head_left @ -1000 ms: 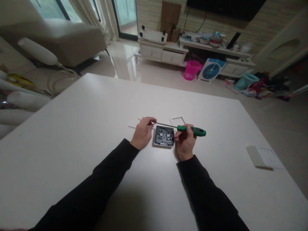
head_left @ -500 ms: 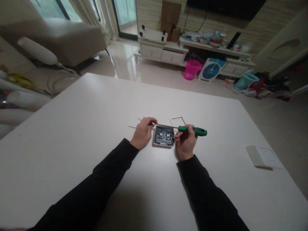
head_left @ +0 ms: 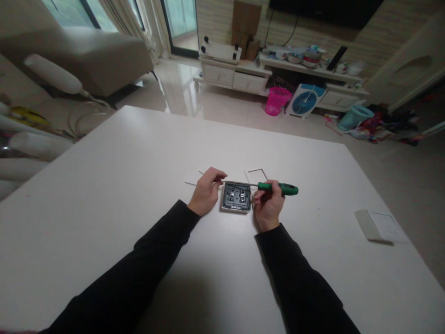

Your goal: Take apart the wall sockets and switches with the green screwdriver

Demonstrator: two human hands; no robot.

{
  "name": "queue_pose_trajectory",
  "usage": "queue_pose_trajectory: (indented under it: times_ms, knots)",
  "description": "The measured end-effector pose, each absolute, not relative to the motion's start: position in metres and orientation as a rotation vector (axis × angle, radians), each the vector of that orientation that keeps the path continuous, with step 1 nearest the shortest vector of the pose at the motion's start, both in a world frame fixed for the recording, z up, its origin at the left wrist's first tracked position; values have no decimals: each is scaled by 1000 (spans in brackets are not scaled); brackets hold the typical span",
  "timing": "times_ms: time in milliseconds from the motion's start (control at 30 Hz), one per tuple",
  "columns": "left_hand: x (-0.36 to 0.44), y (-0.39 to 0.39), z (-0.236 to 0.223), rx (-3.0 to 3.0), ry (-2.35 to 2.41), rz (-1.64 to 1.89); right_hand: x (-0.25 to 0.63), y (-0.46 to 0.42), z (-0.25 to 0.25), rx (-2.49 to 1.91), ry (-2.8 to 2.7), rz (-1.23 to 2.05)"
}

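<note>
A small square wall switch (head_left: 236,197), its dark inner frame and two mechanisms facing up, lies on the white table (head_left: 167,148) between my hands. In my right hand (head_left: 269,208) is a screwdriver (head_left: 280,188) with a green handle, held nearly level. Its thin metal shaft points left along the switch's far edge. My left hand (head_left: 206,192) is at the switch's far left corner, thumb and fingers pinched together at the shaft's tip. Whatever is between those fingertips is too small to make out.
Beyond my right hand lies a thin square frame (head_left: 255,170). Thin strips (head_left: 190,183) stick out left of my left hand. A flat pale cover plate (head_left: 373,227) rests near the table's right edge. A pink basket (head_left: 277,100) and a blue fan (head_left: 304,100) stand on the floor.
The screwdriver has shifted very slightly left, and its tip now sits among my left fingertips. My left fingers have moved up a touch. The switch stays in place.
</note>
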State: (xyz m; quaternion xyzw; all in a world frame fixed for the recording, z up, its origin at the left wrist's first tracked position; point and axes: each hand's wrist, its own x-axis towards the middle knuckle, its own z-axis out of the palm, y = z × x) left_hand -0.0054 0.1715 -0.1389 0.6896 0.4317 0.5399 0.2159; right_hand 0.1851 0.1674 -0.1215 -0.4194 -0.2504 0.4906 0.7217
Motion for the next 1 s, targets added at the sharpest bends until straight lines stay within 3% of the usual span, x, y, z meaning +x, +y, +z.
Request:
queue_pose_trajectory:
  times_ms: [1000]
  knots:
    - [-5, 172, -143, 1778, 1068, 1530, 185, 171, -121, -1022, -449, 1044]
